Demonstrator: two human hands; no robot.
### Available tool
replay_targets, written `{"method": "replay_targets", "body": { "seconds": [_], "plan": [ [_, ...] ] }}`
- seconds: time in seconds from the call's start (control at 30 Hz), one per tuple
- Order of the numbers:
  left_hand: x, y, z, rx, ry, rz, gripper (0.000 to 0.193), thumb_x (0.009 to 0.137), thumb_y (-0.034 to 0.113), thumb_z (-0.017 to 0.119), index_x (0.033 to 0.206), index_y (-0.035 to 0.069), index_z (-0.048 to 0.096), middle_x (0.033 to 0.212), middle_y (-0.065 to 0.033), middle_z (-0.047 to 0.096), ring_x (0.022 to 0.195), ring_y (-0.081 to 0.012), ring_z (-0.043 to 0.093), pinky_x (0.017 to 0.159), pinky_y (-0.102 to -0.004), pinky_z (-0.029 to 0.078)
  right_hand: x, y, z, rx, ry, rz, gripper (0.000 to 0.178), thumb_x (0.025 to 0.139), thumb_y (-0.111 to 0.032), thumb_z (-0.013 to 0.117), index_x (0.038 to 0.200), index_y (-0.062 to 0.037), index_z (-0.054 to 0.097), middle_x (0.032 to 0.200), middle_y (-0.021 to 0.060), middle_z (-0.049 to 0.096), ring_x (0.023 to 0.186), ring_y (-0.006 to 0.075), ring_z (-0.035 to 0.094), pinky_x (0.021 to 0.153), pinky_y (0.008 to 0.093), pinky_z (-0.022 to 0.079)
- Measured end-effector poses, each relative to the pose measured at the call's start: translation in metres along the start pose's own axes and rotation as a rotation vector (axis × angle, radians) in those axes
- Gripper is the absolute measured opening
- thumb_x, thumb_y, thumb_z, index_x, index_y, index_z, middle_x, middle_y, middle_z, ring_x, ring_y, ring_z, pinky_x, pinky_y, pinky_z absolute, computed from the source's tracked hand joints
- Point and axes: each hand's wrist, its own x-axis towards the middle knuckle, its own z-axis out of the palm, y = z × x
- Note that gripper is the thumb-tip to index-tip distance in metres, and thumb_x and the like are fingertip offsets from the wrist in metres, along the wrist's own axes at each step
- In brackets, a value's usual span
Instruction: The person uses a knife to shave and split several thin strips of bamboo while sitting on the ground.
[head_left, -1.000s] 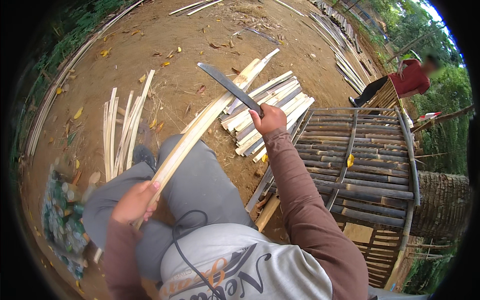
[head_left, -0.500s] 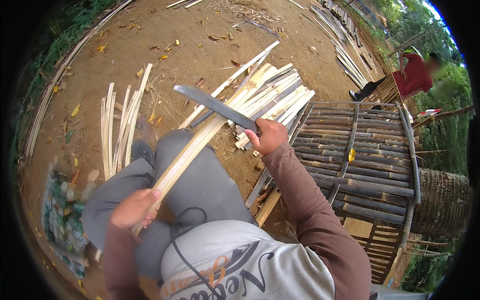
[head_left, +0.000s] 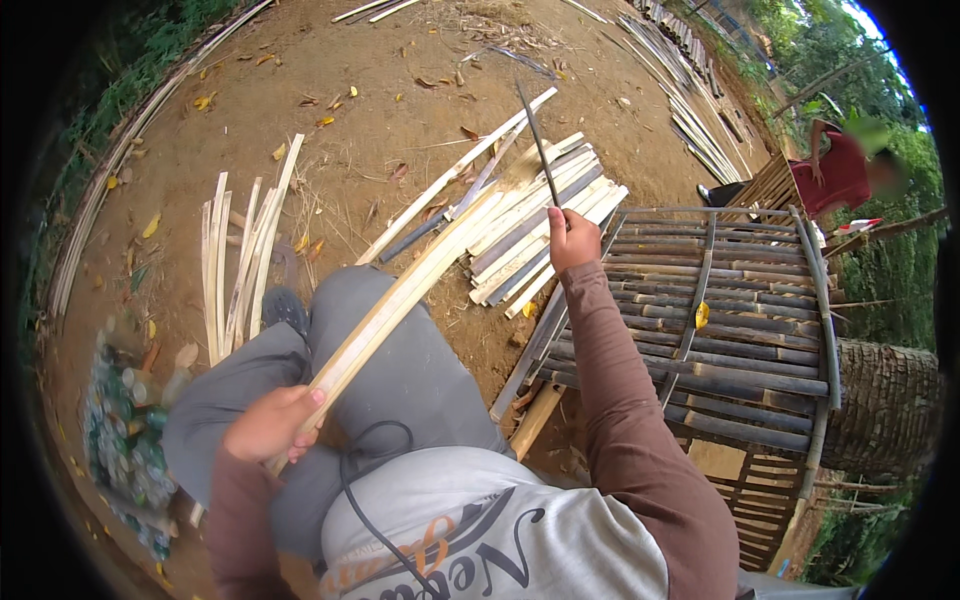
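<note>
My left hand (head_left: 272,425) is closed round the near end of a long pale bamboo strip (head_left: 385,310). The strip slants across my lap and thigh, its far end over a stack of split bamboo strips (head_left: 548,215) on the ground. In my right hand (head_left: 574,240) is the handle of a machete (head_left: 541,145). Its dark blade points away from me, seen nearly edge-on, to the right of the held strip and apart from it. The fingers of the right hand wrap the handle.
More upright-looking pale strips (head_left: 240,260) lie by my left foot. Green bottles (head_left: 130,430) are heaped at the left. To the right stands a bamboo slat bench (head_left: 720,320), with a tree trunk (head_left: 885,400) beyond it. A person in a red top (head_left: 835,175) is at the far right.
My right hand has lifted away and to the right. The machete has swung from lying across the bamboo strip to pointing away. The left hand keeps its hold in nearly the same place.
</note>
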Motion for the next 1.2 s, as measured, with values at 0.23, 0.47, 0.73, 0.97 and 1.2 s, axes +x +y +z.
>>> {"method": "replay_targets", "body": {
  "seconds": [0.23, 0.47, 0.73, 0.97, 1.2],
  "plan": [
    [0.008, -0.003, 0.004, 0.056, 0.012, 0.062, 0.041, 0.113, 0.041, 0.050, 0.095, 0.005, 0.057, 0.063, 0.0018, 0.049, 0.049, -0.0079, 0.044, 0.047, -0.0260, 0.041, 0.061, 0.114, 0.002, 0.164, -0.028, 0.576, 0.071, 0.104, -0.064, 0.053, 0.073, -0.0017, 0.066, 0.060, 0.0174, 0.060, 0.057, 0.0357, 0.060, 0.060, 0.0476, 0.050],
    [0.001, -0.009, 0.006, 0.054, 0.058, 0.043, 0.039, 0.113, 0.039, 0.050, 0.099, 0.003, 0.060, 0.064, 0.0012, 0.051, 0.049, -0.0079, 0.046, 0.047, -0.0258, 0.042, 0.005, 0.076, -0.039, 0.650, 0.108, 0.439, 0.069, 0.107, -0.060, 0.051, 0.066, -0.0041, 0.056, 0.053, 0.0040, 0.046, 0.045, 0.0196, 0.046, 0.045, 0.0392, 0.036],
    [-0.001, -0.010, 0.004, 0.055, 0.075, 0.045, 0.037, 0.113, 0.036, 0.052, 0.096, 0.004, 0.060, 0.063, 0.0008, 0.051, 0.048, -0.0082, 0.045, 0.047, -0.0262, 0.041, -0.074, -0.043, -0.035, -0.298, -0.176, -0.263, 0.056, 0.097, -0.059, 0.066, 0.082, -0.0049, 0.070, 0.067, 0.0163, 0.065, 0.066, 0.0391, 0.067, 0.064, 0.0492, 0.054],
    [-0.003, -0.009, 0.009, 0.103, 0.113, 0.088, 0.040, 0.112, 0.038, 0.052, 0.091, 0.005, 0.058, 0.063, 0.0006, 0.051, 0.048, -0.0086, 0.045, 0.046, -0.0269, 0.040, 0.059, 0.042, -0.031, -0.325, -0.213, 0.176, 0.075, 0.105, -0.066, 0.045, 0.113, 0.0021, 0.077, 0.100, 0.0287, 0.075, 0.103, 0.0427, 0.073, 0.092, 0.0510, 0.056],
    [-0.001, -0.004, 0.017, 0.148, 0.130, 0.104, 0.040, 0.112, 0.037, 0.052, 0.092, 0.004, 0.060, 0.064, 0.0007, 0.051, 0.048, -0.0083, 0.045, 0.046, -0.0268, 0.040, 0.069, 0.055, -0.042, 0.735, 0.089, 0.574, 0.065, 0.110, -0.055, 0.051, 0.060, -0.0136, 0.043, 0.057, -0.0040, 0.040, 0.051, 0.0084, 0.039, 0.048, 0.0301, 0.028]
  ]
}}
